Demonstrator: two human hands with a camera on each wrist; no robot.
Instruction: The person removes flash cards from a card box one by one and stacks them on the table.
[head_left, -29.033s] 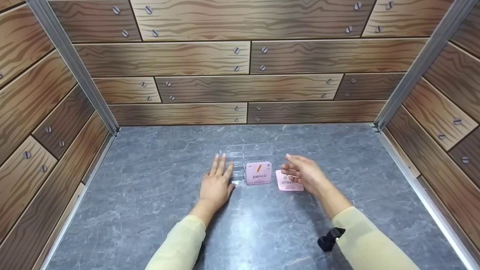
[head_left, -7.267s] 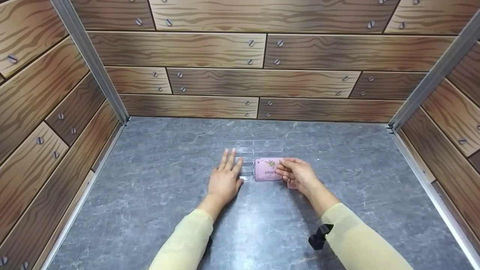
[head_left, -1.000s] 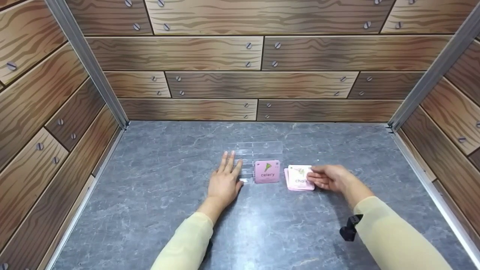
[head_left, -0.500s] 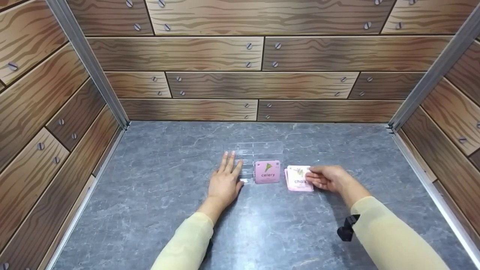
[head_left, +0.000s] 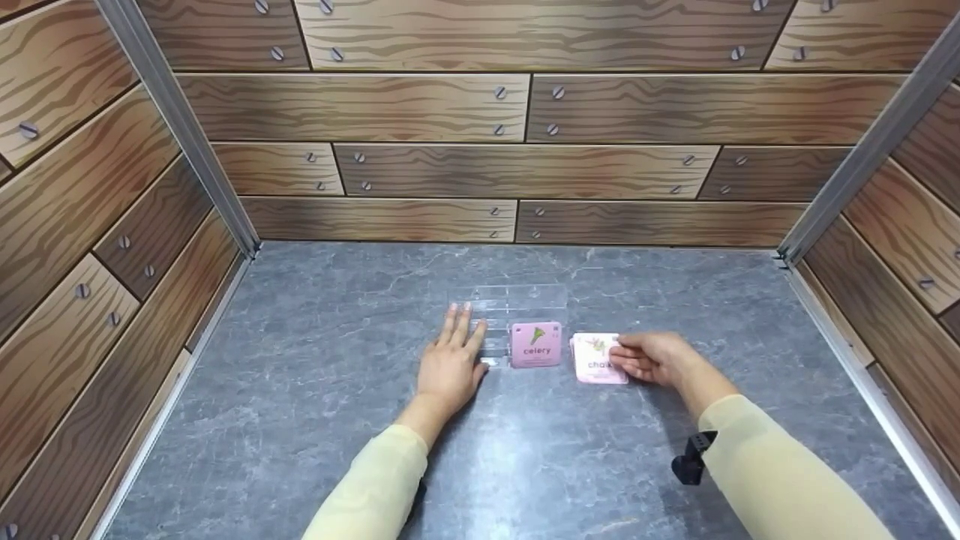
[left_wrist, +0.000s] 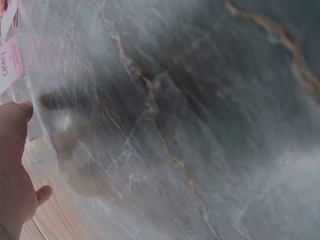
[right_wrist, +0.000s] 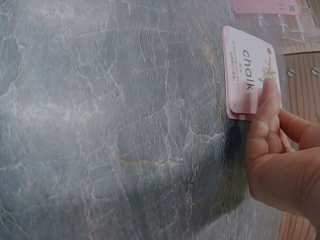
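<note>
A clear plastic rack [head_left: 536,296] with stepped tiers stands on the grey surface. My left hand [head_left: 448,367] rests on its left side, fingers straight and spread. A pink flash card reading "celery" [head_left: 535,345] leans in the rack's right half; part of it also shows in the left wrist view. To the right of the rack, my right hand [head_left: 656,358] pinches the right edge of a flash card reading "chalk" [right_wrist: 245,70]. This card lies over other pink cards [right_wrist: 230,107], whose edges peek out beneath it. My right fingers cover part of its picture.
The grey marble-patterned tabletop [head_left: 337,315] is enclosed by wood-print panels [head_left: 420,105] at the back and both sides. Metal posts [head_left: 180,127] run up the back corners. A small black device [head_left: 694,457] is fixed at my right sleeve.
Over the last second my right hand and the chalk card have shifted very slightly left and toward me. Seven seconds ago that card was held at the rack. My left hand stays in place.
</note>
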